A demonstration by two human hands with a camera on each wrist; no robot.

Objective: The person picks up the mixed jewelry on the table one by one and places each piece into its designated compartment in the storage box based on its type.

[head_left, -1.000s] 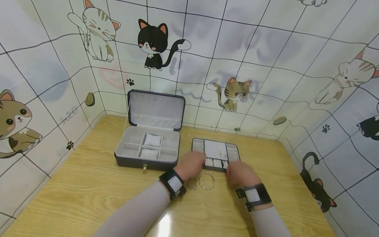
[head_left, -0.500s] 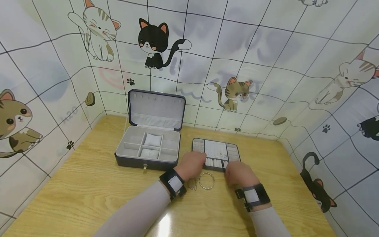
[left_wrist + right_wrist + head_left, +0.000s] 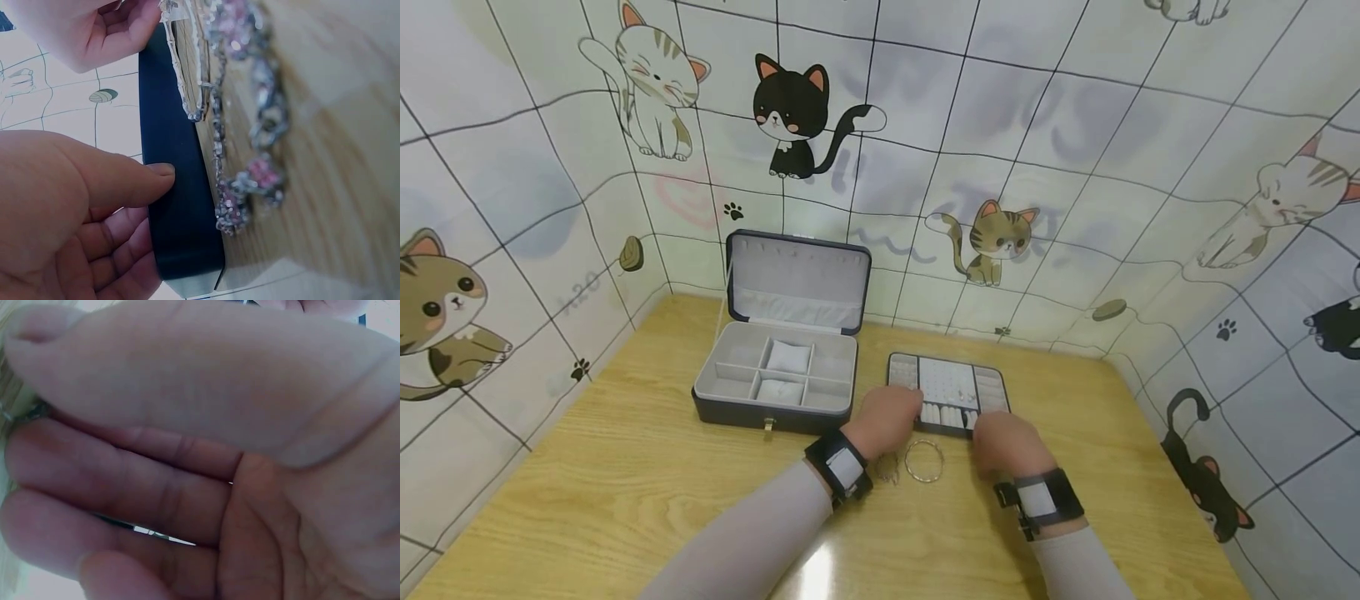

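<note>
My left hand (image 3: 889, 421) grips the front left of a dark-edged jewelry tray (image 3: 942, 377), thumb (image 3: 128, 179) on its dark side and the other fingers curled over it. At the tray's front right corner, my right hand (image 3: 1011, 443) has its fingers curled; in the right wrist view its thumb (image 3: 144, 362) and index finger pinch a small shiny piece (image 3: 39, 411) whose kind I cannot tell. Light ring rolls (image 3: 951, 416) line the tray's front row. Before it lie a bangle (image 3: 925, 482) and a silver bracelet with pink stones (image 3: 262, 172), partly hidden by my left hand.
An open dark jewelry box (image 3: 730, 415) stands left of the tray, lid raised, two small white cushions (image 3: 789, 357) in its compartments. The wooden table (image 3: 625, 475) meets a cat-print cloth wall (image 3: 910, 192) at the back and sides.
The head view has tilted slightly. Both hands stay at the tray, and the box, bangle and bracelet keep their places.
</note>
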